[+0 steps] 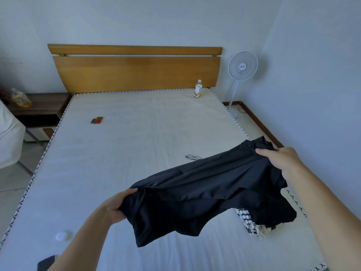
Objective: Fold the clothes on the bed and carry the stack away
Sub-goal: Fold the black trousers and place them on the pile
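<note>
A black garment (207, 194) hangs stretched in the air above the bed (121, 153). My left hand (117, 206) grips its near left corner, and my right hand (281, 161) grips the far right corner higher up, so the cloth slants. Its lower edge dangles loose over the mattress. Under the garment's right side lies a small pile of clothes (252, 223), striped and patterned, partly hidden by the black cloth.
A pair of glasses (193, 157) lies on the mattress behind the garment. A bottle (198, 90) stands near the wooden headboard (134, 73), a small dark object (96, 120) at mid left. A standing fan (242, 67) and a nightstand (39, 106) flank the bed.
</note>
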